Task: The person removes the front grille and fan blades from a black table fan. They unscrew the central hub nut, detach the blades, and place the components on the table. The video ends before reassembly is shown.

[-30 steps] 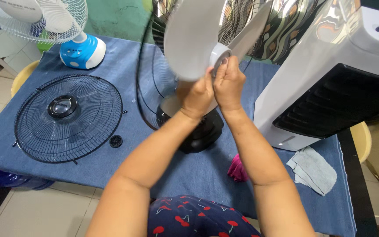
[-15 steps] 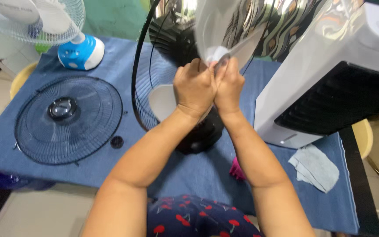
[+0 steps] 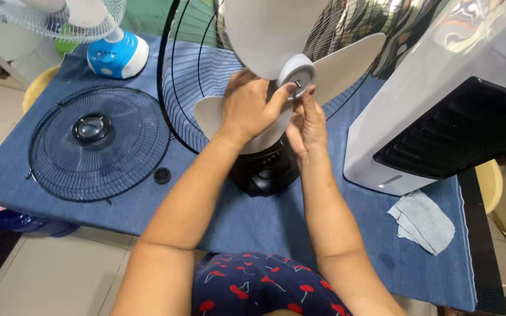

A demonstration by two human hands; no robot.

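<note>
A black desk fan [image 3: 265, 169] stands on the blue cloth with its rear grille [image 3: 188, 88] on and its front open. Its grey blade set [image 3: 276, 35] sits on the shaft, with a round grey hub [image 3: 296, 73] at the middle. My left hand [image 3: 250, 108] wraps around the hub's left side and a lower blade. At the hub's right edge, the fingertips of my right hand [image 3: 308, 120] pinch it. The loose black front grille [image 3: 99, 143] lies flat to the left, a small black round cap [image 3: 161, 175] beside it.
A tall white air cooler [image 3: 440, 93] stands close on the right. A white-and-blue fan [image 3: 109, 50] is at the back left. A folded grey cloth [image 3: 423, 219] lies near the table's right front. A yellow chair edge [image 3: 490, 184] shows at far right.
The blades have turned and now look sharp instead of blurred. My hands have parted: the left now cups the hub, the right is at its edge. The view shifted slightly.
</note>
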